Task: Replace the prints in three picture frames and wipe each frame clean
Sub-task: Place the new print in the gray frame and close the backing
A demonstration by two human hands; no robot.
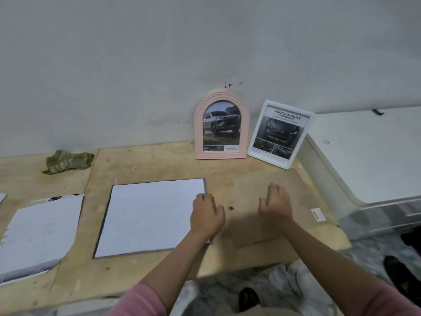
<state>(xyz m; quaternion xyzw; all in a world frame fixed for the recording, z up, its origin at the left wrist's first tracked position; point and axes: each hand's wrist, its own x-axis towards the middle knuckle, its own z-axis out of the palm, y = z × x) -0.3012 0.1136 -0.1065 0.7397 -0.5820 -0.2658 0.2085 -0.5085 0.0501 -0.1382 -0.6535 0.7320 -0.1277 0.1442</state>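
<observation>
On the plywood worktop [159, 160], a large white sheet [150, 216] lies flat at the centre, a thin dark edge showing round it. The left hand [206, 214] rests on the sheet's right edge, at 3 o'clock from its middle, fingers bent down onto the border; whether that grip pinches the edge or only presses on it cannot be told. The right hand [276, 205] is at 3 o'clock from the left one, well apart, grip spread and clamped on nothing, over a brown backing board [262, 201] that lies flat. A small metal bit [230, 208] lies between the hands. At 12 o'clock, against the wall, stand a pink arched frame [221, 124] and, just beside it at its 3 o'clock, a white frame [281, 133], both with car prints. A green cloth [68, 161] lies crumpled at 10 o'clock. Another white sheet [38, 236] lies at 9 o'clock.
</observation>
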